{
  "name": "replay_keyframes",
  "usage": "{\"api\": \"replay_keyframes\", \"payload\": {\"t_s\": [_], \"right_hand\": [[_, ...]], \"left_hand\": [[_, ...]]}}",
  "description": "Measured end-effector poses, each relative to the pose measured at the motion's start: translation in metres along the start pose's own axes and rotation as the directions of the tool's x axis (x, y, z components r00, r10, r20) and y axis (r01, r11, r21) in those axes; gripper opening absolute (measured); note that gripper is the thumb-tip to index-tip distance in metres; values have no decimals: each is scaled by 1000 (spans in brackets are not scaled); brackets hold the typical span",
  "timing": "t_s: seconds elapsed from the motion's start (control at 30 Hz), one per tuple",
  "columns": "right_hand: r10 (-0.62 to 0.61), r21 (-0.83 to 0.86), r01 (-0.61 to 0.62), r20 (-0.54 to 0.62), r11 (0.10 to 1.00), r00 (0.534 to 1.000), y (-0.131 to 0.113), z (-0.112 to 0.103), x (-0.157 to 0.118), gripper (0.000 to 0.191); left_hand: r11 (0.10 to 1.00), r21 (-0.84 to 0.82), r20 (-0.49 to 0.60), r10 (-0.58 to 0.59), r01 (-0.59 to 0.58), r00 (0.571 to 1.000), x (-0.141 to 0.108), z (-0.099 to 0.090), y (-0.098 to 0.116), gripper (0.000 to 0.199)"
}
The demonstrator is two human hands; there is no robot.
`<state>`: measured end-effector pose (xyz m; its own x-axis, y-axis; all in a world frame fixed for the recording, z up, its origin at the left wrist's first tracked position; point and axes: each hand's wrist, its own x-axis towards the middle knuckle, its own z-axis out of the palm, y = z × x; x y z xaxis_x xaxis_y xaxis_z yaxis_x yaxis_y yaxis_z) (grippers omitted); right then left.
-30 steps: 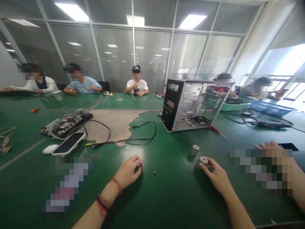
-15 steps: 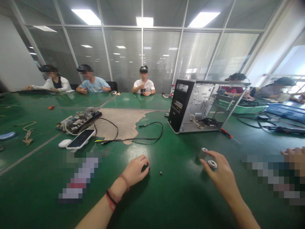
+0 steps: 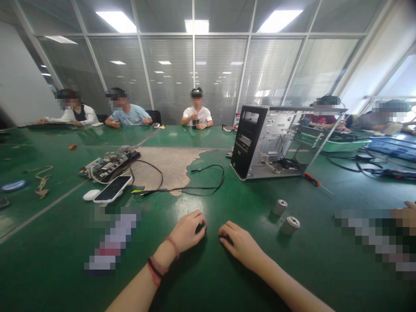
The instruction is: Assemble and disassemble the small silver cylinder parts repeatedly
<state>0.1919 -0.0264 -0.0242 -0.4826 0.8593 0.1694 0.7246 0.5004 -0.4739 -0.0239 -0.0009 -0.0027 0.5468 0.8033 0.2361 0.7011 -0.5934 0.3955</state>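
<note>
My left hand rests on the green table, thumb and forefinger closed on a small dark piece too small to name. Close by on its right, my right hand is low over the tabletop with curled fingers. What its fingertips hold, if anything, is hidden from me. Two short metal cylinders with holed tops stand to the right, apart from both hands.
Behind the cylinders stands an open computer case, with a screwdriver beside it. A circuit board, a phone and a black cable lie to the left. Several people sit around the table.
My right hand has left the metal cylinders and moved left, to where a small metal piece lay on the table; that piece is now out of sight. My left hand holds still.
</note>
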Motion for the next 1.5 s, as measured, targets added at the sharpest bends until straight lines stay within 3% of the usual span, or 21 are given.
{"api": "replay_keyframes", "payload": {"t_s": [0.23,0.37,0.47,0.57,0.67,0.73,0.8,0.93,1.1,1.4,1.5], "right_hand": [[-16,74,17,-18,997,1000,6,-7,-5,13],[-3,121,15,-100,993,995,18,-31,-17,14],[56,103,-33,-234,994,971,38,-56,-33,16],[147,44,-141,-416,989,898,65,-82,-54,18],[239,-3,-295,-576,956,782,93,-103,-77,24],[293,-16,-389,-630,921,719,108,-112,-91,27],[337,-7,-443,-639,896,691,120,-114,-99,30],[390,40,-454,-581,890,714,131,-107,-102,33],[365,22,-416,-527,909,768,134,-97,-95,30],[406,29,-451,-489,892,772,142,-94,-94,31],[403,17,-450,-474,893,783,144,-94,-94,32]], "left_hand": [[1000,8,19,5,-5,1000,0,0,0,6],[1000,16,17,9,-9,1000,0,1,1,7],[1000,15,16,11,-12,1000,0,2,1,7],[1000,14,16,8,-8,1000,0,3,0,7],[1000,12,15,10,-10,1000,0,3,0,8],[1000,11,13,11,-11,1000,1,2,0,9],[1000,10,14,10,-10,1000,1,2,-1,9],[1000,10,16,6,-6,1000,1,2,-1,9],[1000,14,19,-1,1,1000,1,2,-1,9],[1000,19,11,2,-3,1000,0,2,1,9],[997,67,-15,-48,49,999,0,2,2,9]]}}
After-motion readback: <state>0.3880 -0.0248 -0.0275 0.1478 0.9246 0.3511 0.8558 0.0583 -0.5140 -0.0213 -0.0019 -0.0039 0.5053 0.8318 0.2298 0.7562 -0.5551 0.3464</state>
